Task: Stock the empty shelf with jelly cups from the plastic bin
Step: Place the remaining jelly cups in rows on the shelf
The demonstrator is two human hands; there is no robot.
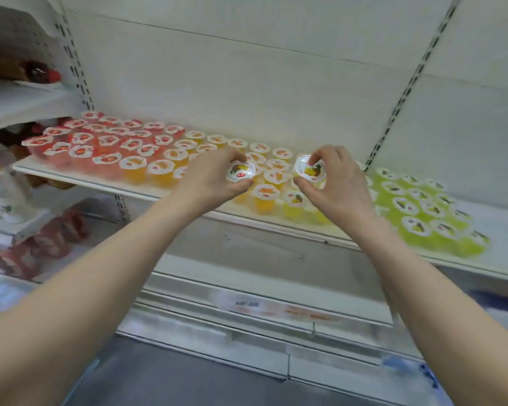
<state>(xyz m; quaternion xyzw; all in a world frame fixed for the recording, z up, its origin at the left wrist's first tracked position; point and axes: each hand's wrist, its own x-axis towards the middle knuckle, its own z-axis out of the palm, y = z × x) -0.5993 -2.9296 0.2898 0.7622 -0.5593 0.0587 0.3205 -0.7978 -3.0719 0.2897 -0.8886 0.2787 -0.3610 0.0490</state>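
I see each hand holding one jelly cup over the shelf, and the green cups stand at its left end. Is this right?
Not quite. The head view shows the green cups at the right end of the shelf; the red cups stand at the left end. The rest is correct.

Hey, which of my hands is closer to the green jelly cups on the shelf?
Right. Your right hand is just left of the green jelly cups, close beside them. Your left hand is farther left, over the orange jelly cups.
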